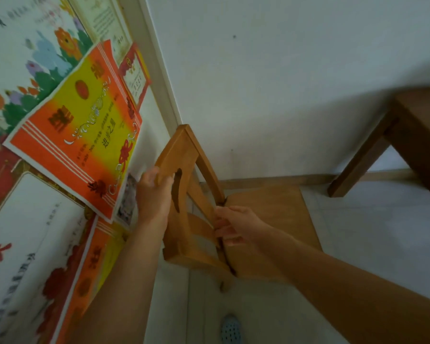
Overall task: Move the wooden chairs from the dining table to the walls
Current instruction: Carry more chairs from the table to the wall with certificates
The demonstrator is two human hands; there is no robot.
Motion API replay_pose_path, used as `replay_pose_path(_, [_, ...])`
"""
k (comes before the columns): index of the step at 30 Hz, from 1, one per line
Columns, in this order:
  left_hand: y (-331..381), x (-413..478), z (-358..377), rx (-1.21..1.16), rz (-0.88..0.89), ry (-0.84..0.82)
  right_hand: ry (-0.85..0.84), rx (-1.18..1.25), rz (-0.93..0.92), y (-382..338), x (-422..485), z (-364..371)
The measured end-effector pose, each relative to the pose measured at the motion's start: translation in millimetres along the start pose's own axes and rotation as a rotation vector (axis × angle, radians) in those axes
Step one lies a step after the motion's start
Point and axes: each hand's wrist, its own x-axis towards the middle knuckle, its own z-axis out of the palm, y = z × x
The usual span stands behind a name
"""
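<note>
Left hand and right hand grip the chair.

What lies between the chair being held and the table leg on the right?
Only bare pale floor tiles. The head view shows an open strip between the wooden chair and the table leg; nothing stands there.

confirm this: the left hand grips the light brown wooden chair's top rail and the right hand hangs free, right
Wrong on the right hand: it also grips the light brown wooden chair, on a backrest post near the seat. The left hand does grip the top rail, as the head view shows.
</note>
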Motion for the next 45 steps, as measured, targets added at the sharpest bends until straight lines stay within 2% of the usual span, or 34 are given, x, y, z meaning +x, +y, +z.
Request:
replay_pose_path(5, [5,-74,23,-0.132,-0.157,-0.147,0.097,0.124,-0.028,32,-45,-54])
replay_pose_path(11, [5,-174,45,-0.135,-0.192,-0.309,0.166,0.230,-0.058,77,-116,-103])
replay_pose_path(18, [-6,-262,49,-0.195,-0.270,-0.402,0.175,0.314,-0.036,122,-179,-128])
replay_pose_path(26, [-16,-331,51,-0.218,-0.331,-0.520,0.278,0.430,-0.088,154,-235,-140])
replay_pose_path(34, [-31,-415,57,-0.158,-0.306,-0.724,0.536,0.554,-0.204,208,-309,-159])
replay_pose_path(41, [-35,-518,78,-0.048,-0.306,-0.939,0.881,0.430,-0.281,271,-392,-201])
replay_pose_path(45, [-28,-567,96,0.016,-0.262,-1.041,1.052,0.224,-0.379,304,-439,-241])
